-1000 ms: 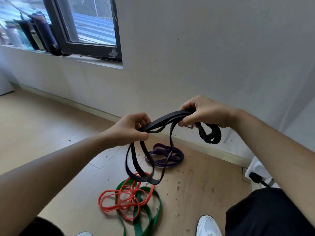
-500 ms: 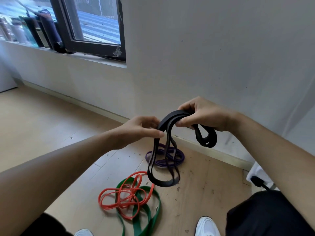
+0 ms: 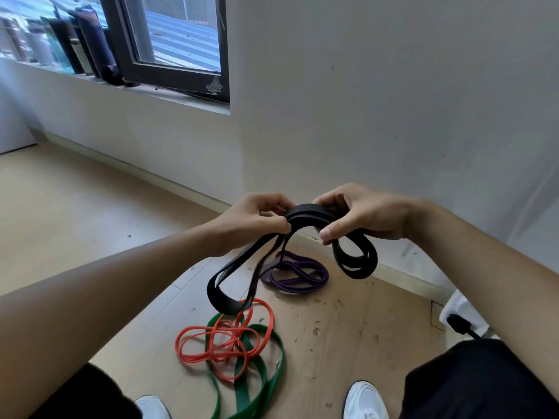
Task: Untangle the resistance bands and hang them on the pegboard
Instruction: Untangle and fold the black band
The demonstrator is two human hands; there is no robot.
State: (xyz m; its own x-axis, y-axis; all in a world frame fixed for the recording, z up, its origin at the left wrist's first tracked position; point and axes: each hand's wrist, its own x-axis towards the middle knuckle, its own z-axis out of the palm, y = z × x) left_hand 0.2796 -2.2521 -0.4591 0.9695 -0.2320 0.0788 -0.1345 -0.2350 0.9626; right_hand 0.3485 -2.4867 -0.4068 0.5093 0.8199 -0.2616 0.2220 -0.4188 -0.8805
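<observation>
Two hands working black band (image 3: 307,210) in air: left hand (image 3: 257,219) pinching bunched strands, right hand (image 3: 363,216) curling round folded end; loops dangling over floor (image 3: 348,316). Best easing one strand apart slowly, avoiding orange band (image 3: 211,343) below

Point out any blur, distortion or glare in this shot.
Head view: the black band is sharp between the left hand and right hand, but its hanging strands smear with motion blur. The wide-angle lens swells the left arm toward the corner. Daylight from the window is soft, with no hard shadows on the floor.
</observation>
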